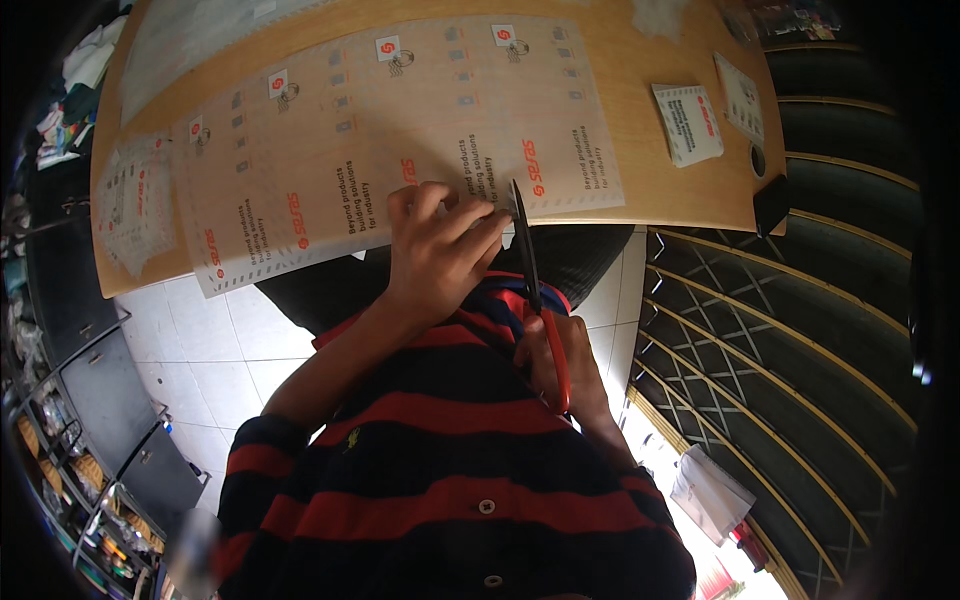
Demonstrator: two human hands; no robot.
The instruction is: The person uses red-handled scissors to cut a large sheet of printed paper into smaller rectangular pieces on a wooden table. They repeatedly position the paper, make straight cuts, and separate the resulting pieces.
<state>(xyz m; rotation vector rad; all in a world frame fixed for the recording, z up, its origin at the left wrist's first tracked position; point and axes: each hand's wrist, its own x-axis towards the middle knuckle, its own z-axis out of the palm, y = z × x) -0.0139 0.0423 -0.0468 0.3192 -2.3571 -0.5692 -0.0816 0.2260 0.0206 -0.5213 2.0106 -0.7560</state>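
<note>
A wide translucent sheet, printed with red marks and dark lettering, lies across the tan table in front of me. My left hand is at its near edge, fingers bent and closed on the sheet; the thumb is mostly hidden. My right hand grips scissors with red handles, just off the table's near edge. Their dark blades point away from me, the tips over the sheet's edge close to my left fingertips. Whether the blades have paper between them is hard to make out.
Two small stacks of printed cards lie at the table's right. A crinkled printed piece rests at its left end, another translucent sheet at the far left. Dark cabinets stand left; a folding metal shutter is at right.
</note>
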